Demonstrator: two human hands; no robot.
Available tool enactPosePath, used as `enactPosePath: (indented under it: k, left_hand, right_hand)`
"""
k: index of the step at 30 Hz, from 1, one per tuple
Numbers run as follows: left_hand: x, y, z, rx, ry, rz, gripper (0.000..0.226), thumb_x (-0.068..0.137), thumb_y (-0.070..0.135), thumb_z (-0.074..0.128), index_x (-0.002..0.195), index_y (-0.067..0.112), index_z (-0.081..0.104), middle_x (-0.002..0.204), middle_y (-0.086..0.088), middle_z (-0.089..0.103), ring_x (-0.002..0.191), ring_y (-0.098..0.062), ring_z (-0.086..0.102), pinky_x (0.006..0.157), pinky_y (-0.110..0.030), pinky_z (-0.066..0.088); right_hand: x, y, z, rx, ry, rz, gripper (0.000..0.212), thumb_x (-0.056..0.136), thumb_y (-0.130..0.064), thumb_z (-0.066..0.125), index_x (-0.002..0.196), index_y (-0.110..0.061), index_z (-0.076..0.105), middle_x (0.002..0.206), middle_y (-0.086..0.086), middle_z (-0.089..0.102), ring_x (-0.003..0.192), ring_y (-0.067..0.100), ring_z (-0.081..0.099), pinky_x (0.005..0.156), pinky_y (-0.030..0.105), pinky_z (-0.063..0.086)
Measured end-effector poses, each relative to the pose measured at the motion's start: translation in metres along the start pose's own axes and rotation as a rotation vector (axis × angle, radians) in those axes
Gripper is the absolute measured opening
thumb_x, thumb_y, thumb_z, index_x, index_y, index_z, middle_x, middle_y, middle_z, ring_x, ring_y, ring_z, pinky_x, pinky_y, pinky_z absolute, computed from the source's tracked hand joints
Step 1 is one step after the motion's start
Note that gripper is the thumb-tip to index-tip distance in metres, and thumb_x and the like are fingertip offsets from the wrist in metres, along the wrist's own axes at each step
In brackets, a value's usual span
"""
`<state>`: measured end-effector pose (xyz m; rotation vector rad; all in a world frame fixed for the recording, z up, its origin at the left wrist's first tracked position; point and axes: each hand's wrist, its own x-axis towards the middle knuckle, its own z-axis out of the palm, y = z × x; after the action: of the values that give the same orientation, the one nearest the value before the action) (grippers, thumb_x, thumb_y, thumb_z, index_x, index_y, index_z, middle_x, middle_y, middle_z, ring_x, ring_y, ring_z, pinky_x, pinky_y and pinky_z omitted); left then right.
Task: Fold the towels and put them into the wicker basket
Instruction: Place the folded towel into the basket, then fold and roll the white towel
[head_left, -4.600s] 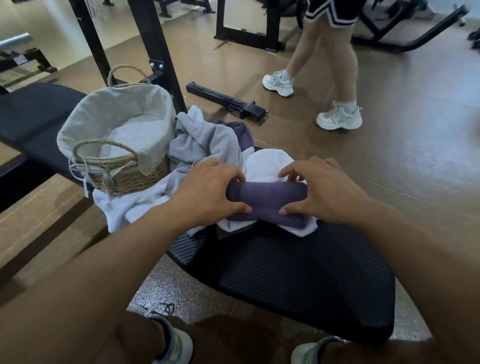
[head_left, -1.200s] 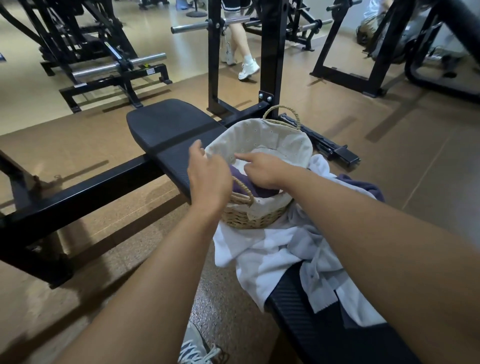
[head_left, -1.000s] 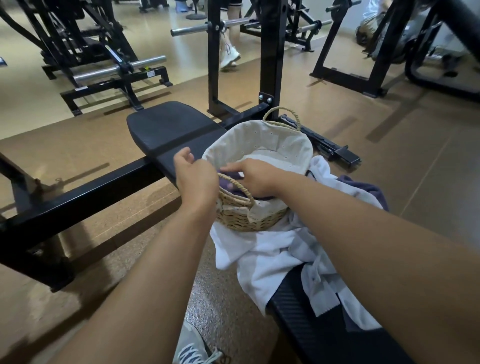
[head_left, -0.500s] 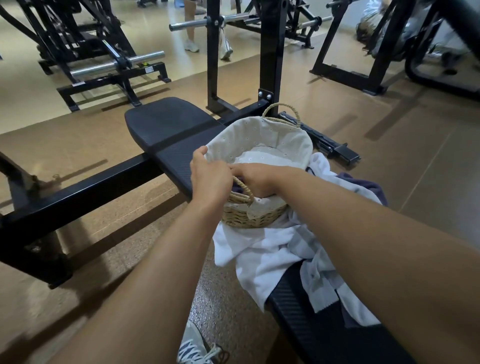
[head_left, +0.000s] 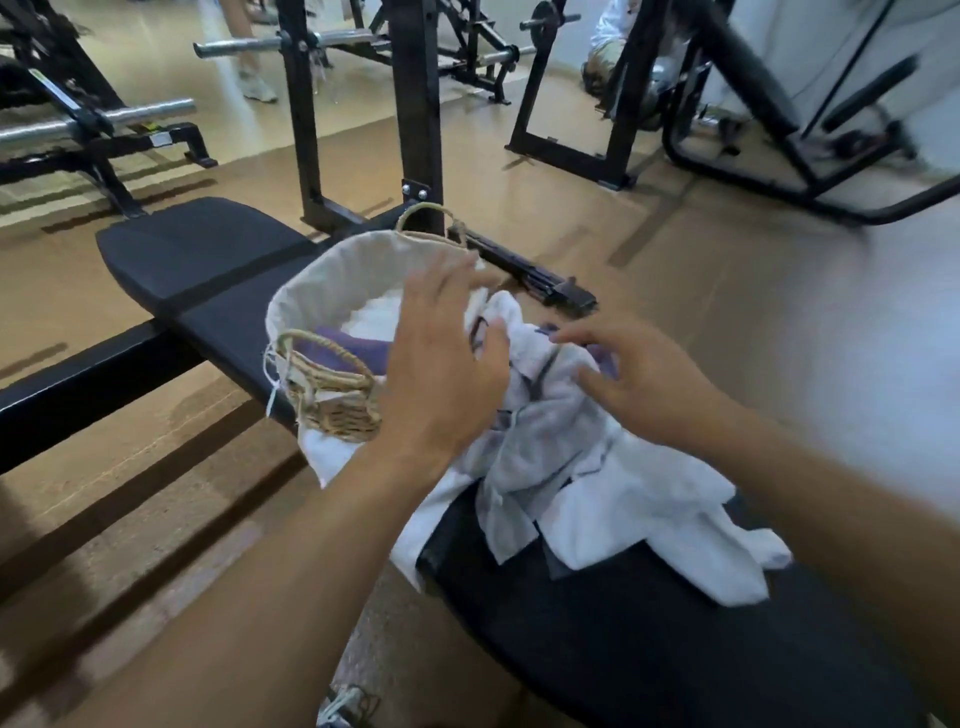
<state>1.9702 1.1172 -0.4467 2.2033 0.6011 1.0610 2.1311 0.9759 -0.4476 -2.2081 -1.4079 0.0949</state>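
The wicker basket (head_left: 332, 400) is woven from pale straw, with two arched handles and a loose cream cloth lining that folds over its rim. It stands on the black padded counter (head_left: 208, 260), near the middle of its length and close to the near long edge. Inside it lies the purple towel (head_left: 353, 351), rolled into a short thick cylinder, against the near wall, on top of something white and soft.

Just to the right of the basket lies a crumpled pile of white and pale grey towels (head_left: 571, 457); the cloth looks thick and soft, with many folds. Part of the pile hangs over the near edge of the counter, and a bit of another purple cloth shows at its far side.

The left hand (head_left: 441, 364) is above the right side of the basket, its fingers spread and almost straight, and it holds nothing. The right hand (head_left: 644, 384) is over the top of the pile with fingers (head_left: 576, 335) open and relaxed; I cannot tell if they touch the cloth, because the picture is blurred.

Half a second ago both hands were low at the near rim of the basket, pressing the purple towel in. Now both have left the basket and are over the pile side, and the purple towel stays inside.
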Motion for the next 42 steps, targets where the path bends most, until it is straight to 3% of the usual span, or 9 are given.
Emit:
enactPosePath:
  k: [6,9,15,19,24,29,35,39,42]
  left_hand:
    - [-0.045,0.008,0.053,0.298,-0.693,0.081,0.059,0.093,0.038,0.060,0.146,0.020,0.043,0.156,0.000,0.036,0.147,-0.023,0.026,0.117,-0.036,0.022]
    - [-0.060,0.000,0.062,0.454,-0.825,0.067,0.076,0.091,0.046,0.057,0.156,0.024,0.023,0.161,0.001,0.026,0.146,-0.024,0.025,0.118,-0.040,0.024]
    - [-0.065,-0.009,0.071,0.443,-0.707,0.109,0.062,0.094,0.051,0.054,0.148,0.024,0.043,0.154,0.003,0.042,0.142,-0.021,0.035,0.117,-0.041,0.027]
    - [-0.065,0.005,0.063,0.136,-0.503,0.169,0.056,0.095,0.065,0.039,0.128,0.025,0.061,0.133,0.010,0.059,0.136,-0.012,0.043,0.115,-0.038,0.029]
    - [-0.069,0.026,0.058,-0.042,-0.470,0.384,0.062,0.083,0.055,0.073,0.133,0.021,0.056,0.122,0.010,0.060,0.113,-0.005,0.053,0.102,-0.025,0.037]
    - [-0.075,0.040,0.061,-0.238,-0.299,0.111,0.020,0.092,0.025,0.061,0.088,0.006,0.066,0.067,-0.004,0.059,0.059,-0.013,0.051,0.054,-0.031,0.041]
    - [-0.072,0.049,0.062,-0.341,-0.342,-0.277,0.006,0.092,0.024,0.071,0.096,0.028,0.068,0.073,0.005,0.072,0.058,-0.011,0.063,0.043,-0.030,0.053]
    - [-0.069,0.043,0.062,-0.338,-0.273,-0.313,0.008,0.094,0.028,0.068,0.088,0.023,0.069,0.075,0.002,0.071,0.056,-0.008,0.059,0.043,-0.025,0.049]
    - [-0.066,0.042,0.059,-0.327,-0.244,-0.291,0.013,0.096,0.027,0.066,0.084,0.023,0.068,0.069,0.010,0.068,0.059,0.000,0.057,0.051,-0.015,0.045]
  right_hand:
    - [-0.103,0.039,-0.007,-0.109,-0.257,0.284,0.063,0.094,-0.034,0.068,0.151,-0.036,0.040,0.153,-0.014,0.043,0.139,0.012,0.040,0.106,0.024,0.034]
    - [-0.125,0.049,0.002,-0.149,-0.287,0.309,0.061,0.093,-0.036,0.067,0.149,-0.036,0.042,0.152,-0.013,0.040,0.140,0.016,0.037,0.109,0.029,0.033]
    - [-0.119,0.056,0.004,-0.228,-0.124,0.223,0.012,0.098,-0.035,0.053,0.106,-0.036,0.063,0.109,-0.015,0.060,0.105,0.013,0.055,0.076,0.036,0.050]
    - [-0.121,0.049,-0.011,0.062,0.193,0.284,0.010,0.102,-0.035,0.050,0.101,-0.035,0.060,0.095,-0.018,0.062,0.086,0.006,0.057,0.071,0.028,0.041]
    - [-0.124,0.022,-0.031,0.367,0.447,0.346,0.021,0.104,-0.032,0.050,0.086,-0.024,0.058,0.077,-0.006,0.060,0.066,0.004,0.051,0.058,0.016,0.040]
    - [-0.125,0.025,-0.032,0.598,0.208,0.497,0.021,0.102,-0.038,0.054,0.096,-0.025,0.069,0.091,-0.002,0.070,0.080,0.008,0.061,0.070,0.029,0.047]
    - [-0.130,0.037,-0.030,0.266,0.151,0.550,0.033,0.087,-0.056,0.068,0.114,-0.038,0.060,0.103,-0.019,0.063,0.093,0.000,0.060,0.073,0.019,0.045]
    - [-0.132,0.036,-0.026,0.133,-0.144,0.477,0.051,0.072,-0.072,0.071,0.113,-0.045,0.057,0.104,-0.022,0.061,0.092,0.000,0.060,0.078,0.028,0.052]
    - [-0.131,0.040,-0.021,-0.007,-0.197,0.458,0.035,0.082,-0.056,0.073,0.112,-0.044,0.058,0.104,-0.022,0.060,0.093,0.002,0.058,0.080,0.031,0.053]
